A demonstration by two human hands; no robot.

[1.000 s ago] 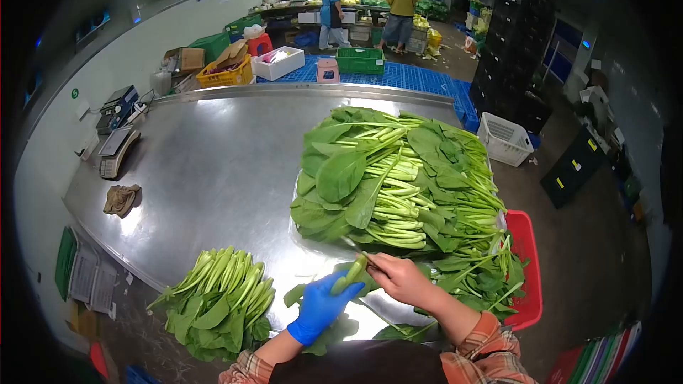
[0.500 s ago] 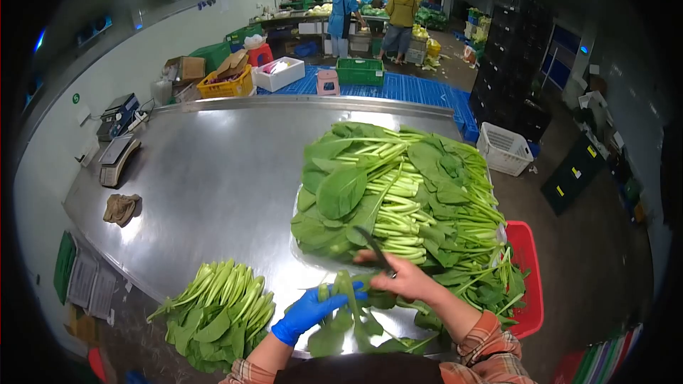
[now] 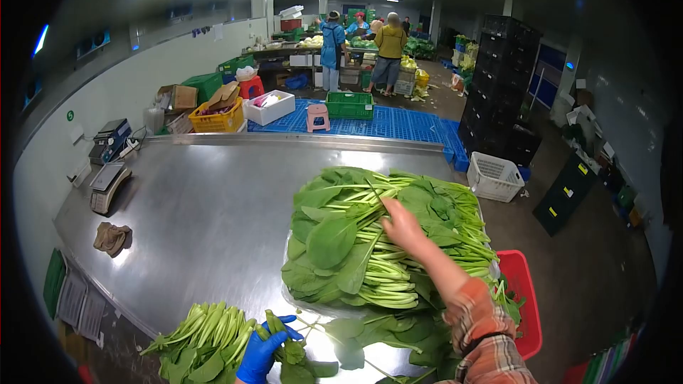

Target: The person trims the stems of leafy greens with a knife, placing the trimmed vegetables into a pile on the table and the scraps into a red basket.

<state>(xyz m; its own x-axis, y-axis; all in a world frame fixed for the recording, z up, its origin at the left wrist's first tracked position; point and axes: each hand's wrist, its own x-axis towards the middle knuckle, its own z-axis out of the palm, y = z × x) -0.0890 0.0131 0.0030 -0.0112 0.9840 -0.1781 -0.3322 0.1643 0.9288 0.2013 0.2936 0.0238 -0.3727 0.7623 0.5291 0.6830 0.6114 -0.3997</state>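
Observation:
My left hand, in a blue glove, is wrapped round a few leafy green stalks at the table's front edge. Just left of it lies a small pile of greens, stems pointing up. My bare right hand is closed over the large heap of leafy greens. A thin dark blade sticks out from its fingers over the stems; the handle is hidden in the hand. Loose leaves lie between the heap and the front edge.
A red bin stands right of the steel table. On the table's left are a scale and a brown cloth. Beyond are a white crate, a pink stool, a green crate and several people.
My right hand has moved up and away from my left, over the heap, with the blade. My left hand has shifted left and down with its stalks. The view has tilted up.

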